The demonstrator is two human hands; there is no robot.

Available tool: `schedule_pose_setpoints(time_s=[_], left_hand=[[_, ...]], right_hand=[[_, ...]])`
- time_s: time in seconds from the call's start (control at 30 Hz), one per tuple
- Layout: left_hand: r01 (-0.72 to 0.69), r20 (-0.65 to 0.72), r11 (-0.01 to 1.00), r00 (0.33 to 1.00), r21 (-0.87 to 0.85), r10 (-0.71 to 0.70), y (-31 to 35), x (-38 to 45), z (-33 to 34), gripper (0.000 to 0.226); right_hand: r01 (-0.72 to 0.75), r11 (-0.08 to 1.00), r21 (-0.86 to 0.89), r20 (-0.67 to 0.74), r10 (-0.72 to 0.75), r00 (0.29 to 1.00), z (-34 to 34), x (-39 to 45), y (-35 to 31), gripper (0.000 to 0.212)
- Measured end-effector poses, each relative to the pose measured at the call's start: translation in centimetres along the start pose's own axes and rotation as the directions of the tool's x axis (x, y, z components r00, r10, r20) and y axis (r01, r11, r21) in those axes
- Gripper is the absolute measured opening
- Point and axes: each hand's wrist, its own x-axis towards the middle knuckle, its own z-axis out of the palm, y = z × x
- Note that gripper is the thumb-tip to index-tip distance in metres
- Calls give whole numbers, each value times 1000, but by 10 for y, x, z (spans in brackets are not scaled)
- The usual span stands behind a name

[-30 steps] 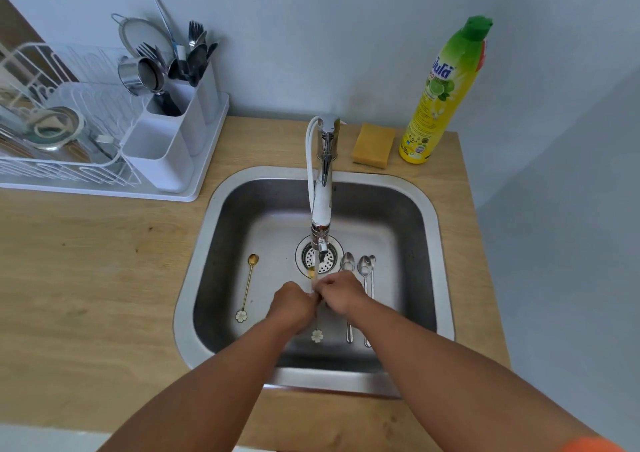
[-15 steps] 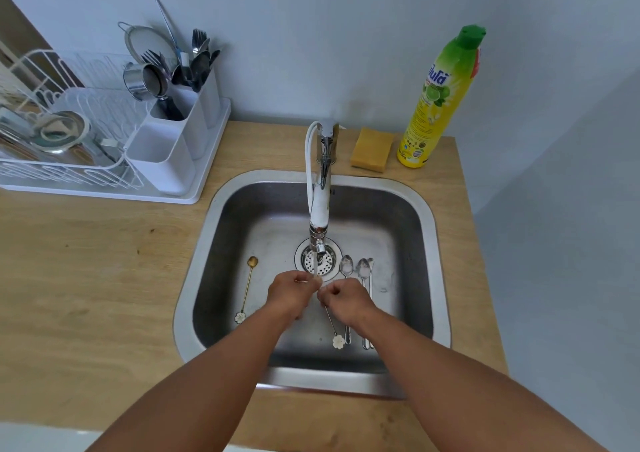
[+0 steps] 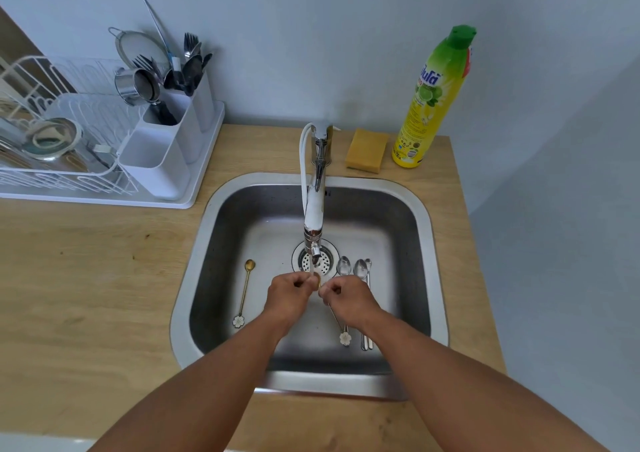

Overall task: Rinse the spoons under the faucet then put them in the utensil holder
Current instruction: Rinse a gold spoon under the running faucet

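Note:
Both hands meet under the faucet spout over the steel sink. My right hand pinches the stem of a gold flower-ended spoon whose flower end hangs below the wrist. My left hand pinches the spoon's bowl, rubbing it in the water stream. A second gold flower spoon lies on the sink floor at left. Three silver spoons lie right of the drain. The white utensil holder stands at the back left with cutlery in its rear compartments.
A white dish rack with a metal bowl and cup sits on a tray on the wooden counter at left. A yellow sponge and a yellow-green dish soap bottle stand behind the sink. The drain strainer sits mid-sink.
The held spoon's flower end has swung from below my left hand to the right, under my right wrist. My hands have moved slightly apart. The camera has tilted a little.

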Motion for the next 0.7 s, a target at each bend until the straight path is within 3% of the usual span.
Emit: schedule_pose_setpoints(time_s=[0.07,0.27,0.4,0.6,0.7], left_hand=[[16,0,1000,1000,-26,-16,1,2,-3,8],[16,-56,996,998,-91,-21,6,0,0,27],[54,25,990,998,-127,-52,5,-2,-2,20],[73,171,976,985,-204,-38,-4,-5,-11,11],[100,152,964,986,-245,-64,-4,-7,-12,29]], right_hand=[[24,999,-24,3,-23,1000,-2,1,0,21],[86,990,-116,-21,-89,996,-5,-1,-2,18],[107,988,-115,-42,-112,993,-9,-1,1,15],[158,983,95,41,-162,986,-10,-8,12,14],[165,979,124,63,-173,983,-8,-12,12,14]])
